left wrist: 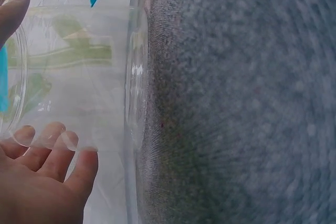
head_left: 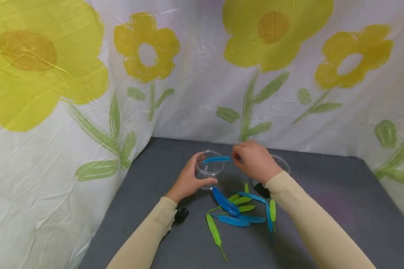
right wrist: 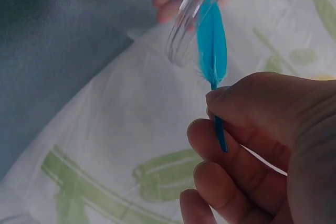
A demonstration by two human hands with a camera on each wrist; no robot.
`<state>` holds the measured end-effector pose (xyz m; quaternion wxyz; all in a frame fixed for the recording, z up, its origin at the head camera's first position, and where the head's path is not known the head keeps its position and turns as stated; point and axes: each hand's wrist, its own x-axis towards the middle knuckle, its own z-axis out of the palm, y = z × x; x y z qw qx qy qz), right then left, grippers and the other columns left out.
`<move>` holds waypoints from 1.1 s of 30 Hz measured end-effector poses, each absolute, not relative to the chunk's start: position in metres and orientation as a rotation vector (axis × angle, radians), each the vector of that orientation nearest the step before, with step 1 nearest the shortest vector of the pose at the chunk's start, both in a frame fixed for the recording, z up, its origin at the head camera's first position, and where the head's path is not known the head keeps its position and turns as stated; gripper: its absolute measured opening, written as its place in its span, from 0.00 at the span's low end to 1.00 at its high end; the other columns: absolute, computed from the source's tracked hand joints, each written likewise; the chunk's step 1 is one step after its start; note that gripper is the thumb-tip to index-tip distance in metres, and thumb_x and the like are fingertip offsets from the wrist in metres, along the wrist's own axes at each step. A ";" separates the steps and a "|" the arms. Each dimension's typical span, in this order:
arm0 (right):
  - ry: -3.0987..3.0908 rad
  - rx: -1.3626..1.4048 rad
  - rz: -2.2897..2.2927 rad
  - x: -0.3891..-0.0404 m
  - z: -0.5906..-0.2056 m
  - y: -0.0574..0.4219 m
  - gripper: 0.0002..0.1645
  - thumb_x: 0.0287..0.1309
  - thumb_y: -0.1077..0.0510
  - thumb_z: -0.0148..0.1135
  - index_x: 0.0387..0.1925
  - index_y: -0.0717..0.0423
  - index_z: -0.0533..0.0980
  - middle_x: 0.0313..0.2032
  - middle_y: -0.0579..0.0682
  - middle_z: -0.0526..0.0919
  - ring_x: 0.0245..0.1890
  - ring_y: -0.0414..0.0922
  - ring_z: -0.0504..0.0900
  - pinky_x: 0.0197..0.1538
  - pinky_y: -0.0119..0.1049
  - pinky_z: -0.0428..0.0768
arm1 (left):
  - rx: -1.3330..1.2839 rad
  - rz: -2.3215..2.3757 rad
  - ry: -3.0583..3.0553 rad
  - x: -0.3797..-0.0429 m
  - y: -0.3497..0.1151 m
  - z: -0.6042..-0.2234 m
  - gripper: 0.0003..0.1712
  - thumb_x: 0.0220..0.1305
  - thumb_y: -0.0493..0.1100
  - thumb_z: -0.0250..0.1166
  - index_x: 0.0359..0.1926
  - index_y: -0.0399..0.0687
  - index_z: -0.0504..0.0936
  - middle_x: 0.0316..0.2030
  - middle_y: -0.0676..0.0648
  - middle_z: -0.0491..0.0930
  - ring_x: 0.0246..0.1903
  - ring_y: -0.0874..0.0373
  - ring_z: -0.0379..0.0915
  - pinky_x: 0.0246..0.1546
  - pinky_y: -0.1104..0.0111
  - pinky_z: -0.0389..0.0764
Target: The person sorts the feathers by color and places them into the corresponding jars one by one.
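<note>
My left hand (head_left: 187, 179) grips a clear plastic cup (head_left: 210, 172) standing on the grey table, thumb on one side and fingers round the other, as the left wrist view shows. Between thumb and forefinger, my right hand (head_left: 256, 160) pinches a light blue feather (right wrist: 212, 40) by its quill. The feather's vane lies level over the mouth of the cup, its tip beside the rim in the right wrist view. Just in front of the cup is a pile of feathers, with a darker blue feather (head_left: 225, 201) on top and several green and light blue ones around it.
A second clear cup (head_left: 282, 163) stands partly hidden behind my right hand and wrist. One green feather (head_left: 214, 229) lies apart, nearer the front of the grey table (head_left: 330, 209). A white cloth (head_left: 195, 93) with yellow flowers hangs behind and beside the table.
</note>
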<state>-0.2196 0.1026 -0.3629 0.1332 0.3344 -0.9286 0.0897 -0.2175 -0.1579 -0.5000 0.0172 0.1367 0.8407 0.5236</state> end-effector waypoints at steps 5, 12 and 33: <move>-2.699 0.991 0.216 -0.225 -0.364 0.094 0.07 0.66 0.62 0.74 0.34 0.49 0.83 0.33 0.45 0.86 0.35 0.46 0.79 0.39 0.43 0.83 | 0.440 1.640 2.606 -0.218 -0.155 -0.498 0.66 0.57 0.64 0.83 0.86 0.62 0.52 0.80 0.51 0.65 0.79 0.51 0.63 0.79 0.48 0.69; -2.654 1.033 0.163 -0.228 -0.370 0.082 0.06 0.65 0.62 0.74 0.33 0.51 0.85 0.31 0.48 0.86 0.34 0.48 0.80 0.39 0.43 0.85 | 0.441 1.652 2.586 -0.216 -0.153 -0.496 0.64 0.59 0.62 0.83 0.86 0.63 0.52 0.80 0.51 0.64 0.78 0.51 0.64 0.77 0.48 0.71; -2.628 0.980 0.289 -0.218 -0.378 0.082 0.11 0.65 0.53 0.78 0.45 0.52 0.87 0.39 0.50 0.90 0.39 0.46 0.84 0.43 0.45 0.87 | 0.433 1.663 2.560 -0.216 -0.160 -0.495 0.66 0.58 0.63 0.83 0.86 0.64 0.51 0.80 0.50 0.64 0.80 0.52 0.61 0.79 0.48 0.68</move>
